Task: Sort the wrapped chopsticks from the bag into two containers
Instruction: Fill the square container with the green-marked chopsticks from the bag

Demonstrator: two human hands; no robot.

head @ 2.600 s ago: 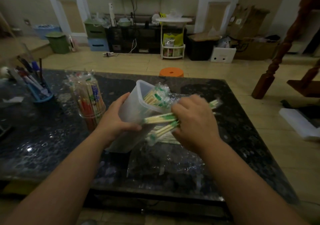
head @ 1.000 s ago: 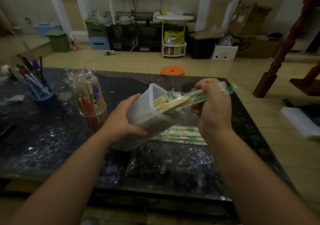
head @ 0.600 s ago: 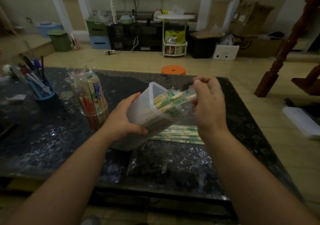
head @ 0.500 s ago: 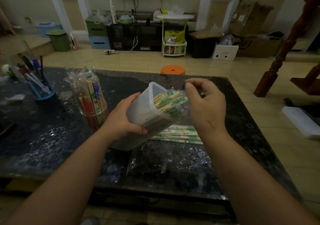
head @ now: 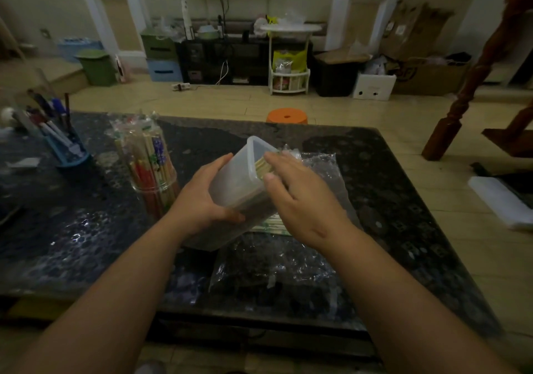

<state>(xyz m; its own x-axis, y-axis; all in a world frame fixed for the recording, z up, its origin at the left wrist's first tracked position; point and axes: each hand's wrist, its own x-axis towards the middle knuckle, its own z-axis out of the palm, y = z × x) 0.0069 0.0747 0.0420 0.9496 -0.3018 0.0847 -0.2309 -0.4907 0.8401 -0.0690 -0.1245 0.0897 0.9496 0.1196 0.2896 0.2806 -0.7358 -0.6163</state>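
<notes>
Head view: a translucent rectangular container [head: 233, 183] is held tilted above the dark surface [head: 72, 229], with its open mouth turned up and away, toward the right hand. The container is gripped around its lower half by the left hand [head: 202, 200], with the fingers wrapped over the far wall and the thumb pressed across the near one. The right hand [head: 300, 200] is laid with straight fingers against the mouth; nothing is held in it. Its fingertips are placed on the ends of the wrapped chopsticks [head: 261, 166] seen inside the container. Beneath the right hand and the container's base, a few loose chopsticks [head: 271, 225] lie on a clear plastic bag [head: 277, 267], which is spread under and nearer than both hands. Left of the left hand stands a round clear jar [head: 153, 172] packed with upright sticks, and farther left a blue pen holder [head: 70, 156] is seen.
</notes>
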